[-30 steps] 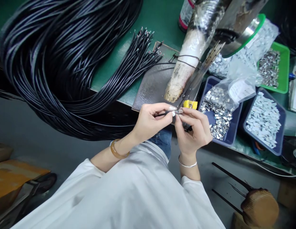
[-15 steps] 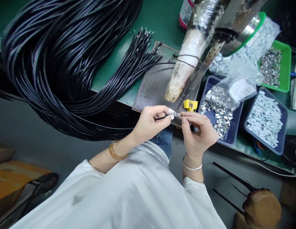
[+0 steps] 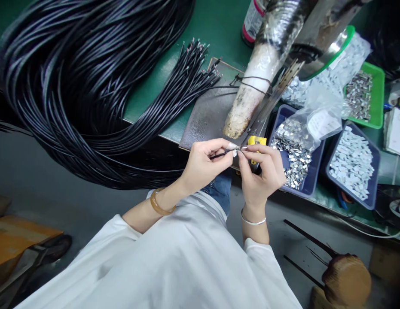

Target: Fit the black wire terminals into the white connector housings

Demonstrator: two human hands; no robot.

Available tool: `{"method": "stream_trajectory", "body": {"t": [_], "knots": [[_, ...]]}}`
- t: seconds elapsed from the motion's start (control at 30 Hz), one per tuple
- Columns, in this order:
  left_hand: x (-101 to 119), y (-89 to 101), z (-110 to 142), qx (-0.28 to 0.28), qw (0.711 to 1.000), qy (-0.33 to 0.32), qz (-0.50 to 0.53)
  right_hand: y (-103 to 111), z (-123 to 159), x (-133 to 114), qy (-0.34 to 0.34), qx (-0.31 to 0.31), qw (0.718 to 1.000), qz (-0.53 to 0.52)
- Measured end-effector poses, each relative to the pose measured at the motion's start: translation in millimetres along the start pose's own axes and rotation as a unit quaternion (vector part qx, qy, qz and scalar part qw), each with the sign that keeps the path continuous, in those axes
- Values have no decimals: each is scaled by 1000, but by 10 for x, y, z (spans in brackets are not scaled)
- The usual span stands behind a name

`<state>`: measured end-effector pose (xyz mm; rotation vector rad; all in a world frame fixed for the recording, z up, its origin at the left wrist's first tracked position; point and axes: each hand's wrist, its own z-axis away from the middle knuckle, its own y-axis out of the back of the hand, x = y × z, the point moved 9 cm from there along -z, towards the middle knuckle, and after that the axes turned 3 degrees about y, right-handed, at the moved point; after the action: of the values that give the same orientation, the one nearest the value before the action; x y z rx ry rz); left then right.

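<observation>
My left hand [image 3: 203, 165] is closed on a thin black cable [image 3: 218, 155], pinching it near its end between thumb and index finger. White tape or covering wraps those two fingertips. My right hand [image 3: 262, 171] meets it from the other side, its fingertips pinched on a small shiny metal piece [image 3: 244, 148] at the cable's end. Fingers partly hide this piece, so its exact shape cannot be made out. Both hands are just in front of a grey plate [image 3: 203, 122] at the bench edge, close to a yellow part [image 3: 257, 140].
A big coil of black cables [image 3: 90, 77] lies at left, its stripped ends bunched. A white tube [image 3: 248, 98] slants over the plate. At right are a blue bin [image 3: 311, 189] of metal shells, a second blue bin [image 3: 375, 171] of white pieces and a green bin [image 3: 378, 92].
My right hand has moved slightly left, its fingertips now closer to my left fingertips and the cable end. My left hand stays nearly in place. The view has shifted a little.
</observation>
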<state>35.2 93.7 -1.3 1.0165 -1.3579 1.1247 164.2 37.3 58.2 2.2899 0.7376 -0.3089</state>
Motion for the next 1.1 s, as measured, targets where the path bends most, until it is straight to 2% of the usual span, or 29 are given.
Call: {"method": "stream_trajectory", "body": {"t": [0.43,0.83,0.97,1.1], "knots": [[-38,-38,-9,-31,999,23,-10,20,27,-7,26,-9,1000,-7],[-81,-83,-23,-68,994,71,53,-4,37,52,-6,-25,999,-38],[-93,-77,-4,-65,995,67,39,3,33,43,-5,-31,999,-39],[-67,-52,41,-51,998,33,-9,14,33,27,-6,-37,999,-33]]}}
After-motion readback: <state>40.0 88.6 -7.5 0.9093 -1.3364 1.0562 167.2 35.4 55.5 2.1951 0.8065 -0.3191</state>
